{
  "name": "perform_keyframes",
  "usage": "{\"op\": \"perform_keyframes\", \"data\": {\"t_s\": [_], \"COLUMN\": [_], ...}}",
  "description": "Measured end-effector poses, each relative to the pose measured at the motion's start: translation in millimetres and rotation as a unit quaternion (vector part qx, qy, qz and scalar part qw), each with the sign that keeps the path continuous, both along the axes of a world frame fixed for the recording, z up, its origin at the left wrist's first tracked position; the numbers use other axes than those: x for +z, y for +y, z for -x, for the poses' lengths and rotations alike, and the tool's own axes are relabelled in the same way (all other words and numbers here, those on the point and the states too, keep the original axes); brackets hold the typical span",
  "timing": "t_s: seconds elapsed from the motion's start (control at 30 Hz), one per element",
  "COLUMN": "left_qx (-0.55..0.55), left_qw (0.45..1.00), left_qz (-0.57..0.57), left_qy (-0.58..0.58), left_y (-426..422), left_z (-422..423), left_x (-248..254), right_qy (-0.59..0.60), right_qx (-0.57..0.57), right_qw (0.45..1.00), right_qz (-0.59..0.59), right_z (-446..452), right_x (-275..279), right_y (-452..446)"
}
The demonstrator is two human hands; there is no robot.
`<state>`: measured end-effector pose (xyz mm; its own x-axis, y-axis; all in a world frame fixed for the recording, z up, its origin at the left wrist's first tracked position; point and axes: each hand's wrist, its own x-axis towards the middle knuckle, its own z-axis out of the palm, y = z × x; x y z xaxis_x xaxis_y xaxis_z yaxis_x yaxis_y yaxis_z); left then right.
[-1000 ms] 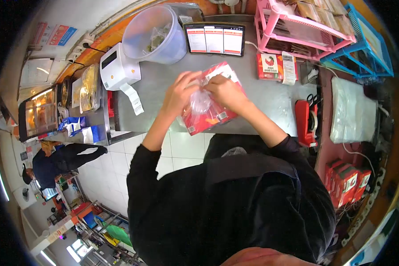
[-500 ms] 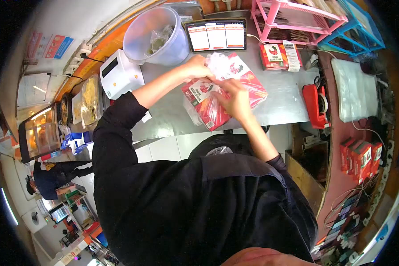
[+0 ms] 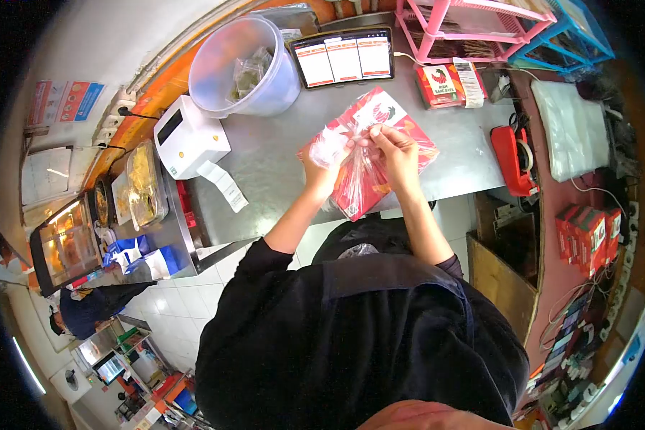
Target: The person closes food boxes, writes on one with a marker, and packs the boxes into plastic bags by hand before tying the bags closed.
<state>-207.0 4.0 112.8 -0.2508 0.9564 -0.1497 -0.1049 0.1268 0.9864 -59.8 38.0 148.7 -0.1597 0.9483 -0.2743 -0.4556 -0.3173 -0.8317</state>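
Note:
A clear plastic bag [image 3: 360,161] is stretched around red-and-white food boxes [image 3: 405,125] at the front of the steel counter. Its top is gathered and twisted above the boxes. My left hand [image 3: 324,170] is closed on a bunched part of the bag at the left. With thumb and fingers, my right hand [image 3: 398,152] pinches the gathered plastic on the other side. Both hands cover parts of the boxes.
On the steel counter [image 3: 265,172] stand a white label printer [image 3: 190,136] with a paper strip [image 3: 223,186], a plastic tub [image 3: 247,93], a tablet [image 3: 342,57] and another red box [image 3: 448,84]. A red tape dispenser [image 3: 512,161] is at the right. A person [image 3: 86,312] is far left.
My left hand has come down toward me and to the left, with the elbow lowered. My right hand has shifted slightly right. The bag's bunched top has moved with the left hand.

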Motion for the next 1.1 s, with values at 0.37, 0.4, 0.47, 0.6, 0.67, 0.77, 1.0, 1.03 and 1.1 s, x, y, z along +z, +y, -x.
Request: {"op": "perform_keyframes", "data": {"t_s": [0.37, 0.4, 0.47, 0.6, 0.67, 0.77, 1.0, 1.03, 1.1], "left_qx": [-0.038, -0.027, -0.007, -0.006, 0.01, -0.039, -0.04, -0.035, -0.048], "left_qw": [0.998, 0.996, 0.985, 0.99, 0.989, 0.995, 0.965, 0.97, 0.983], "left_qz": [-0.047, -0.046, -0.043, -0.053, -0.029, -0.086, -0.121, -0.106, -0.095], "left_qy": [-0.022, -0.071, -0.166, -0.13, -0.147, -0.016, 0.23, 0.216, 0.148], "left_y": [-3, -3, -2, -2, -1, 0, -3, -4, -3], "left_z": [-6, -6, -6, -9, -9, -3, 3, 4, 0], "left_x": [10, 8, 5, 9, 10, 2, 1, -10, 0], "right_qy": [-0.08, -0.079, -0.089, -0.114, -0.108, -0.121, -0.246, -0.304, -0.3], "right_qx": [0.059, 0.056, 0.061, 0.069, 0.068, 0.059, 0.177, 0.177, 0.177], "right_qw": [0.995, 0.995, 0.994, 0.991, 0.992, 0.991, 0.951, 0.93, 0.928], "right_qz": [0.004, 0.004, 0.004, 0.006, 0.01, 0.013, -0.063, -0.11, -0.13], "right_z": [0, 0, 0, -1, -1, 0, -7, -6, -5], "right_x": [2, 2, 1, 4, 5, 3, -17, -12, -11], "right_y": [0, 0, 1, 2, 3, 5, 17, 16, 14]}}
